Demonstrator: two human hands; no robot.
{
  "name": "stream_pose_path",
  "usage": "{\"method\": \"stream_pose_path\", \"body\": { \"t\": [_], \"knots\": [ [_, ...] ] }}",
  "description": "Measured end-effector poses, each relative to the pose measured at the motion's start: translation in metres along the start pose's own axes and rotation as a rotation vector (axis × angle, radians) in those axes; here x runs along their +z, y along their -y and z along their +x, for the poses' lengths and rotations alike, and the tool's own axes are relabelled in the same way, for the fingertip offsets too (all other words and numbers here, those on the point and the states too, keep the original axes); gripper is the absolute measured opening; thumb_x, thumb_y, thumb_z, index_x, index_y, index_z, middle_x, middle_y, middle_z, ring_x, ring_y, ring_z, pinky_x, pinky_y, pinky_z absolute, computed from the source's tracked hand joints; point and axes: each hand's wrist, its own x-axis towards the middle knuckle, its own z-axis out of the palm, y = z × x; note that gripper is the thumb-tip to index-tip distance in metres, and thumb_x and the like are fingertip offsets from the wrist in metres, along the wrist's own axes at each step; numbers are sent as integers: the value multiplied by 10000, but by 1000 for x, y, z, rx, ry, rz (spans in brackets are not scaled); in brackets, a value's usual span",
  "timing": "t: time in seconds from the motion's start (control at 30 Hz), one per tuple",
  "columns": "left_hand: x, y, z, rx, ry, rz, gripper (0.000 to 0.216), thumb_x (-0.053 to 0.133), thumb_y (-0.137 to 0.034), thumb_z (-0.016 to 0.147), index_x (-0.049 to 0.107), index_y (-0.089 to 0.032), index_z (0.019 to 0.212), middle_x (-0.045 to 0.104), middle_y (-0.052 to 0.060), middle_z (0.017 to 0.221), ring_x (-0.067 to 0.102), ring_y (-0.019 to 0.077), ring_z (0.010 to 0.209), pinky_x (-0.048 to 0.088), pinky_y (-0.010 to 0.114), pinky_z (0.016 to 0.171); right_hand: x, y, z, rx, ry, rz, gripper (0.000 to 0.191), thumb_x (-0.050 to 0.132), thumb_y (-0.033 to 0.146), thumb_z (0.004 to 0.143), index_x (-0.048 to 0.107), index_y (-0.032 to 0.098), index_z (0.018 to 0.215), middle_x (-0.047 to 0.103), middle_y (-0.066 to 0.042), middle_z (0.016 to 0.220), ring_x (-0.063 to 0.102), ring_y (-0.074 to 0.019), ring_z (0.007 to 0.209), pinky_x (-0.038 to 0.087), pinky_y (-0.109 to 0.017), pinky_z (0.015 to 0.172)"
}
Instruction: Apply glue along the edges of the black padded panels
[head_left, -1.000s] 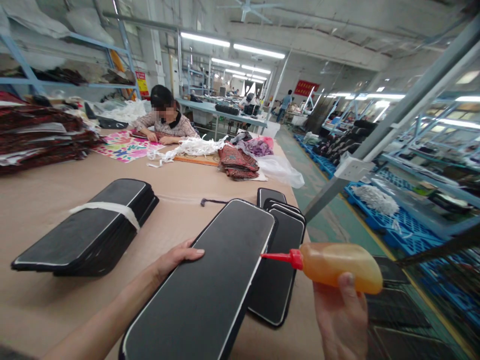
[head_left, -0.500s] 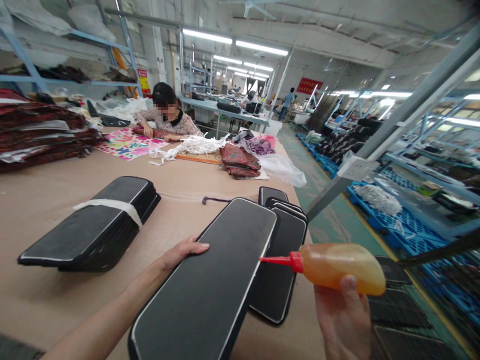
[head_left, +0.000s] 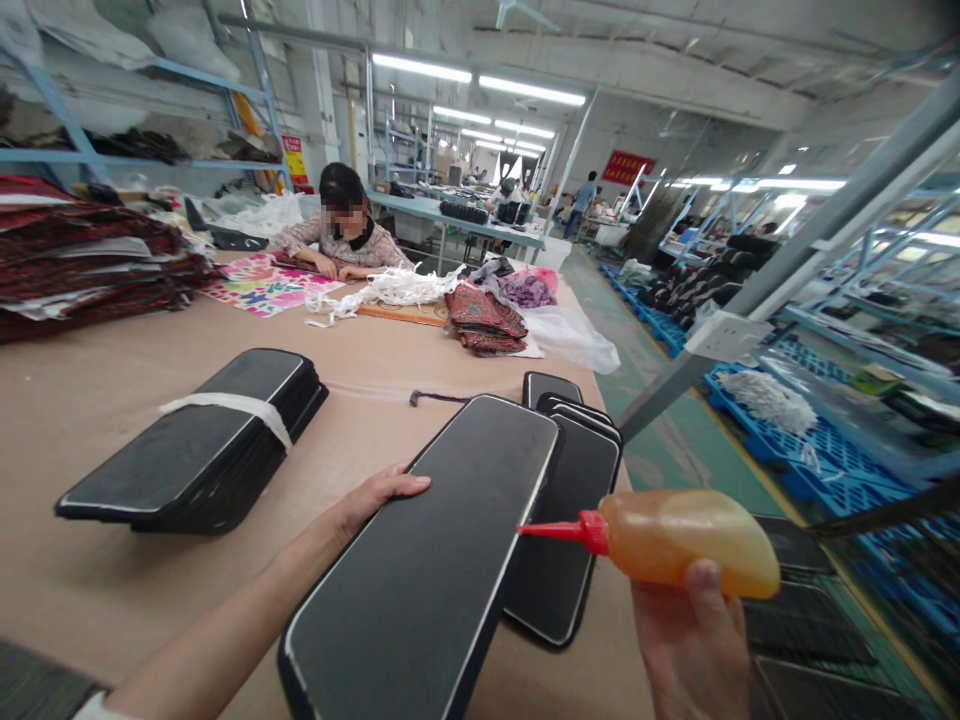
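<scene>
My left hand (head_left: 382,492) lays its fingers over the left edge of the long black panel (head_left: 427,560) on the table (head_left: 112,400); if it really clamps, I cannot tell. My right hand (head_left: 694,650) grips the glue bottle (head_left: 686,540), with the red nozzle (head_left: 555,528) at the panel's right rim. I judge a gentle squeeze is best, tip close along the pale border.

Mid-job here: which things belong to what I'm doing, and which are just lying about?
In hand: black panel under left hand; orange squeeze bottle in right hand; loose panel stack beneath.
Lying about: tied panel bundle; folded patterned fabric; white strips; plastic bag.
</scene>
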Motion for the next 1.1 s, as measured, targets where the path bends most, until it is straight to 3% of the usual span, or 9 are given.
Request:
{"method": "stream_pose_path", "body": {
  "t": [0.2, 0.4, 0.6, 0.87, 1.1],
  "knots": [
    [-3, 2, 6, -3, -3, -15, 429, 718, -262, 644, 648, -115, 1041, 738, 103, 799, 677, 198, 606, 536, 263, 566, 3, 4, -3, -11, 26, -33, 605, 745, 458, 625, 567, 293, 1179, 518, 7, 1314, 423, -246, 1249, 308, -468, 1064],
    [-4, 2, 10, -13, 17, -22, 382, 701, -255, 659, 667, -102, 1007, 739, 114, 796, 681, 206, 620, 543, 279, 593, 7, 8, -6, 53, -19, -1, 692, 812, 458, 523, 583, 299, 1156, 500, 8, 1342, 329, -290, 1318, 182, -534, 1105],
    [-3, 3, 14, -1, -2, -36, 393, 696, -247, 671, 662, -92, 1030, 739, 119, 817, 676, 196, 619, 539, 274, 598, 7, 10, -9, 72, -42, -10, 744, 832, 466, 478, 584, 286, 1155, 489, -2, 1355, 298, -298, 1334, 160, -527, 1116],
    [-3, 5, 17, 23, -45, -49, 340, 682, -224, 705, 655, -105, 1023, 741, 95, 808, 680, 179, 616, 540, 248, 587, 1, 4, -8, 8, 35, -28, 645, 760, 435, 616, 550, 289, 1209, 476, 3, 1366, 343, -266, 1312, 234, -498, 1098],
    [-4, 4, 18, -11, -45, -52, 374, 710, -228, 663, 652, -94, 1007, 742, 110, 794, 686, 188, 580, 546, 250, 547, -3, 6, -6, 14, 7, -57, 603, 782, 430, 586, 594, 274, 1136, 491, -14, 1349, 368, -306, 1284, 146, -581, 1095]
  ]
}}
